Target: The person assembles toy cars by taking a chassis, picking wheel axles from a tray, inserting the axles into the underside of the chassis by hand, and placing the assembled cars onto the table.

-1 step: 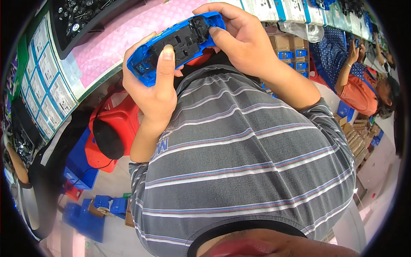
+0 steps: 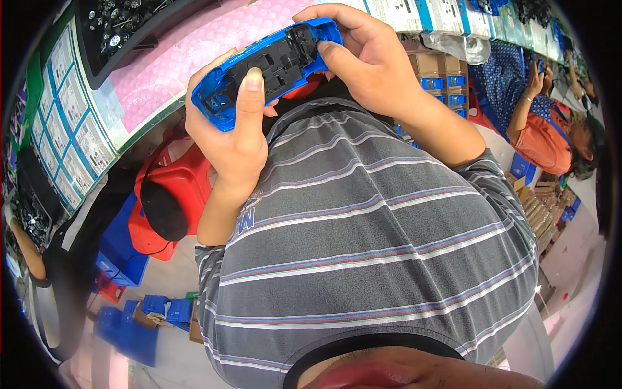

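A blue toy car body (image 2: pixel 280 65) is held up in front of me, tilted with its right end higher. Its underside faces me, and black plastic parts fill the inside of the shell. My left hand (image 2: pixel 233 123) grips the lower left end, its thumb pressed on the black parts and its fingers behind the shell. At the other end, my right hand (image 2: pixel 363 58) has its thumb on the inner corner and its fingers curled over the far edge. The outer face of the car body is mostly hidden.
Beyond the car body lies pink bubble wrap (image 2: pixel 175 65) on the worktable. A black tray (image 2: pixel 123 39) of small wheels stands at the far left. Left of me is a red stool (image 2: pixel 194 170). A box (image 2: pixel 433 65) with blue toy cars sits at right, near a co-worker (image 2: pixel 544 139).
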`<state>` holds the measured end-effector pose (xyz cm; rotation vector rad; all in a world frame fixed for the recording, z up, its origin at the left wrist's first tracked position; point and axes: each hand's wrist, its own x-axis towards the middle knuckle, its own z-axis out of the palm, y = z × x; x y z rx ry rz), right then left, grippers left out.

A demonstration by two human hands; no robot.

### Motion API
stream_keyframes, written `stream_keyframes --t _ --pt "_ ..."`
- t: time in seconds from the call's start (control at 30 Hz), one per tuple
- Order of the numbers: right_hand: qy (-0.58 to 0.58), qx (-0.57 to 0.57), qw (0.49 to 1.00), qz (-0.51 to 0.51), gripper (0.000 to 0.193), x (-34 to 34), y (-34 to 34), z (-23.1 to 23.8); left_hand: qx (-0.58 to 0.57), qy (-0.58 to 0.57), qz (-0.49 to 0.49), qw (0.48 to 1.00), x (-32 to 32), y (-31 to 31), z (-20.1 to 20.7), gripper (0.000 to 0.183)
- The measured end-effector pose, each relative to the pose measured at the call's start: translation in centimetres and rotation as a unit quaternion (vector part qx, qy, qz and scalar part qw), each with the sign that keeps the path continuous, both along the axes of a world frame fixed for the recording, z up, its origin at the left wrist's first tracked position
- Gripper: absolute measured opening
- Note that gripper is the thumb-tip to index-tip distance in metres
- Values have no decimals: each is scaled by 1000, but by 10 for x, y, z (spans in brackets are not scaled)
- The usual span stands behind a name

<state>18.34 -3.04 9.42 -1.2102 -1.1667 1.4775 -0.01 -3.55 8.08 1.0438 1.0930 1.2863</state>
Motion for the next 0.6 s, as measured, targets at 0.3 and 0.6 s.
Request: stream_keyframes --t 0.3,0.6 --pt "12 30 999 -11 31 -2 -1 -1 -10 -17 -9 1000 -3 0 -1 29" --pt "111 -83 990 -17 38 -1 2 9 6 3 -13 1000 -2 0 -5 29"
